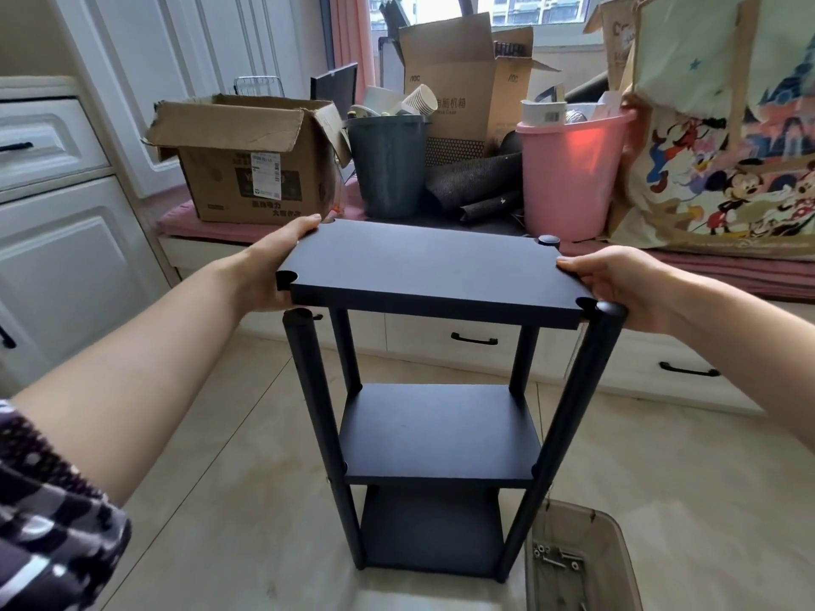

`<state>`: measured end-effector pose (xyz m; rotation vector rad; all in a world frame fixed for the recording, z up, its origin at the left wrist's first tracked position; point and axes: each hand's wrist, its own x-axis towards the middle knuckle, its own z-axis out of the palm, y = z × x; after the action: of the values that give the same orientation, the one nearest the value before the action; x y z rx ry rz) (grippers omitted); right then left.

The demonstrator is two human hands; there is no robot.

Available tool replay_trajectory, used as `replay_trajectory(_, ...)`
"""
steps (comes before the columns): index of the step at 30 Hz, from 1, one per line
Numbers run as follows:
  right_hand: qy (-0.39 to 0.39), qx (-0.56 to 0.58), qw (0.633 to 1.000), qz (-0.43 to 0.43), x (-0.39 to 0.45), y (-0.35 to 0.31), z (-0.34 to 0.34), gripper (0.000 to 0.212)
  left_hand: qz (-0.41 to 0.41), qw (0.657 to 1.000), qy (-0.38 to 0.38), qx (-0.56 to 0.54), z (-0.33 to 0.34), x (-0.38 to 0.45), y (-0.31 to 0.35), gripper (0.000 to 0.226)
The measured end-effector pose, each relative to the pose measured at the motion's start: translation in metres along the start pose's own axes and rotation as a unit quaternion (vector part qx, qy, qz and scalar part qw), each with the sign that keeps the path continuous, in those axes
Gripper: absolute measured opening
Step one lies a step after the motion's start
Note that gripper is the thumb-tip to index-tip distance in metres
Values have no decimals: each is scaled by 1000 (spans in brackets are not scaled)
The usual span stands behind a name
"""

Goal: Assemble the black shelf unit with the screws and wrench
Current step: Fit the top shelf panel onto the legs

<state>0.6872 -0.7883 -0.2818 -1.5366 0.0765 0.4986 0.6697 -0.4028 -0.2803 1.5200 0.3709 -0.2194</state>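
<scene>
Below your right hand (617,286), a beige bin (617,544) on the floor holds loose screws (556,557). Between your hands stands the black shelf unit (436,434), its lower two boards fixed to the four posts. Your left hand (269,266) grasps the left edge of the top board (423,266), thumb on top; your right hand clasps its right edge just beside the near right post (569,434). Beyond your hands sit a cardboard box (247,169), a grey bucket (388,165) and a pink bucket (569,174).

"AOC" is printed on the tall cardboard box (458,81).
</scene>
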Motion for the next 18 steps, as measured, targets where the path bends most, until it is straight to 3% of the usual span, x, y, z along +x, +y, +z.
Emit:
replay_trajectory(5,0,-5,1000,-5,-1,-2,2,19,49,999,-8,-7,1,4,-5,37)
replay_trajectory(13,35,-62,997,-7,-2,-7,4,17,117,992,-49,18,-13,5,-18,35)
replay_trajectory(18,41,-62,997,-9,-2,-7,4,16,125,991,-39,-13,-12,2,-22,29)
